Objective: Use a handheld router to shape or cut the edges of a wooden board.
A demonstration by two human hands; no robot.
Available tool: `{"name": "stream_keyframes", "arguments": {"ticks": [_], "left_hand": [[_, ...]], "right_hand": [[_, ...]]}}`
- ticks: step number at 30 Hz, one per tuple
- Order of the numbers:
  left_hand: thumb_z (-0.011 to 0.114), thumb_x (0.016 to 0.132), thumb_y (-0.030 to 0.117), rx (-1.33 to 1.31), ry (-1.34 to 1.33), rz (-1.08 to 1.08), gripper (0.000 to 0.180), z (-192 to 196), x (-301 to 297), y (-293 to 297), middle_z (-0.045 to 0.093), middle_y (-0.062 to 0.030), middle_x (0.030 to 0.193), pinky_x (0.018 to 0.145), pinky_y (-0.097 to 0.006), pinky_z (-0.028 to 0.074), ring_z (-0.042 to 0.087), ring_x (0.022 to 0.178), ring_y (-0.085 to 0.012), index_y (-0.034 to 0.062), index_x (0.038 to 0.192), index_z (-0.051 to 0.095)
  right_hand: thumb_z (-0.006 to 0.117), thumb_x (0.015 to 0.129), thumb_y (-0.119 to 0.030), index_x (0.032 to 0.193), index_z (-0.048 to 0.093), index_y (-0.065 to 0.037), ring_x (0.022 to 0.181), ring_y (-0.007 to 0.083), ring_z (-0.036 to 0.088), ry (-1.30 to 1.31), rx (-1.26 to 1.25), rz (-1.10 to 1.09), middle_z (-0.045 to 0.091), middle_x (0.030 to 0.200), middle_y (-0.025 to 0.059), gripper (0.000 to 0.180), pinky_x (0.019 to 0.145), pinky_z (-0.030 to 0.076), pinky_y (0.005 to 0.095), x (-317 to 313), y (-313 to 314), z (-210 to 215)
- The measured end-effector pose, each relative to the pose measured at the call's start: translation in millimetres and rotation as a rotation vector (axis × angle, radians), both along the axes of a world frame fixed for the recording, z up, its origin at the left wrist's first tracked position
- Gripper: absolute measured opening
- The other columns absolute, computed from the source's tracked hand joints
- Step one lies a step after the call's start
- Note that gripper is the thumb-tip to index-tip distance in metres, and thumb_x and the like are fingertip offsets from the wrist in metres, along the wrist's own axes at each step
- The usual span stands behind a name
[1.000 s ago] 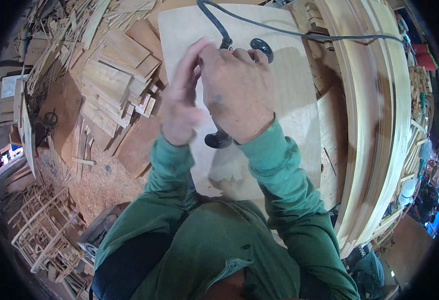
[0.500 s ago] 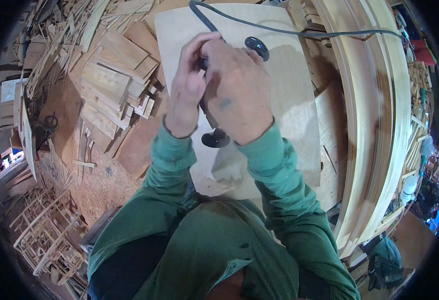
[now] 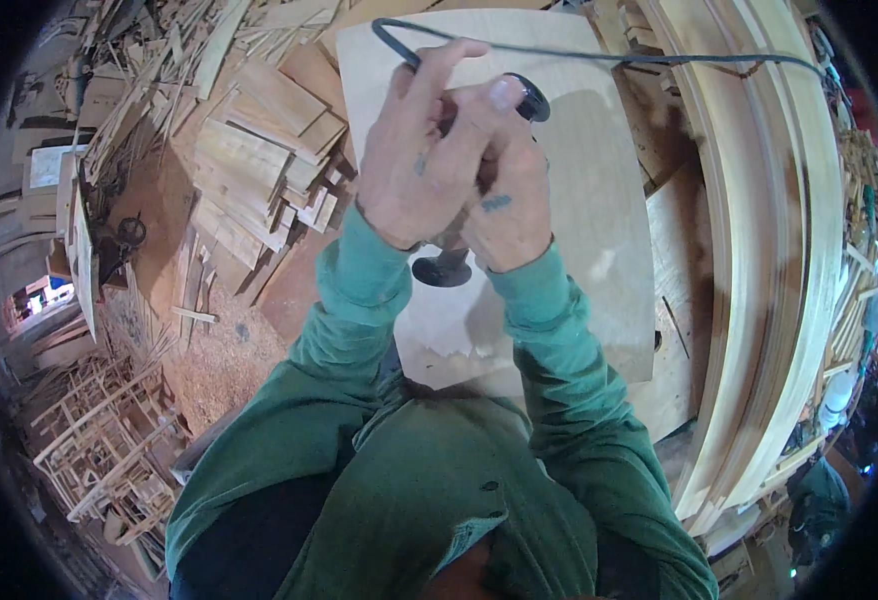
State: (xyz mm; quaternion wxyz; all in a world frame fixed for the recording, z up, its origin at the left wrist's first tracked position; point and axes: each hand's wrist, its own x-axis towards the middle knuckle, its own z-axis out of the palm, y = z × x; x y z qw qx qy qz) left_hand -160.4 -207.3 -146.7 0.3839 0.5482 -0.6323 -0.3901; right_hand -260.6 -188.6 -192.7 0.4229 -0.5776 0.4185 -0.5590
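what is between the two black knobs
In the head view, the left hand and right hand lie between the upper knob and the lower knob, hiding most of what is underneath.

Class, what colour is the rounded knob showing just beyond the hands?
The rounded knob is glossy black, showing best in the head view.

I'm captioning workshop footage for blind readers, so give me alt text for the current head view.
Green-sleeved left hand and right hand overlap, mostly hiding a black-knobbed tool over a pale board. Flat wood pieces lie left, long planks right.
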Motion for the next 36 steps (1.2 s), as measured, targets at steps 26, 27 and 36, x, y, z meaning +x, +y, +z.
{"name": "stream_keyframes", "arguments": {"ticks": [26, 27, 36], "left_hand": [[0.059, 0.091, 0.033, -0.142, -0.358, 0.014, 0.043, -2.6, -2.1, -2.8, 0.056, -0.0205, 0.114, 0.082, -0.044, 0.049, 0.058, 0.102, -0.039, 0.0154, 0.13, 0.051], [0.059, 0.092, 0.033, -0.11, -0.374, 0.019, 0.042, -1.5, -2.1, -3.4, 0.056, -0.0211, 0.115, 0.082, -0.044, 0.05, 0.059, 0.102, -0.039, 0.0152, 0.129, 0.052], [0.058, 0.091, 0.028, -0.163, -0.392, 0.042, 0.039, -6.6, -2.3, -3.6, 0.058, -0.0122, 0.111, 0.078, -0.032, 0.046, 0.055, 0.079, -0.0218, 0.0086, 0.125, 0.056]], "right_hand": [[0.067, 0.091, -0.018, 0.121, 0.065, -0.008, 0.091, 0.0091, 0.057, -0.177, 0.504, 0.41, 0.065, 0.108, 0.0001, 0.032, 0.088, 0.047, 0.0244, -74.9, -48.7, -71.9], [0.068, 0.091, -0.017, 0.122, 0.065, -0.008, 0.093, 0.0089, 0.058, -0.213, 0.488, 0.386, 0.065, 0.107, -0.0004, 0.032, 0.088, 0.047, 0.0244, -73.8, -47.0, -65.4], [0.073, 0.087, -0.017, 0.117, 0.065, -0.006, 0.096, 0.0098, 0.061, -0.192, 0.433, 0.492, 0.067, 0.105, 0.0011, 0.033, 0.086, 0.049, 0.0247, -85.4, -61.0, -68.1]]}}
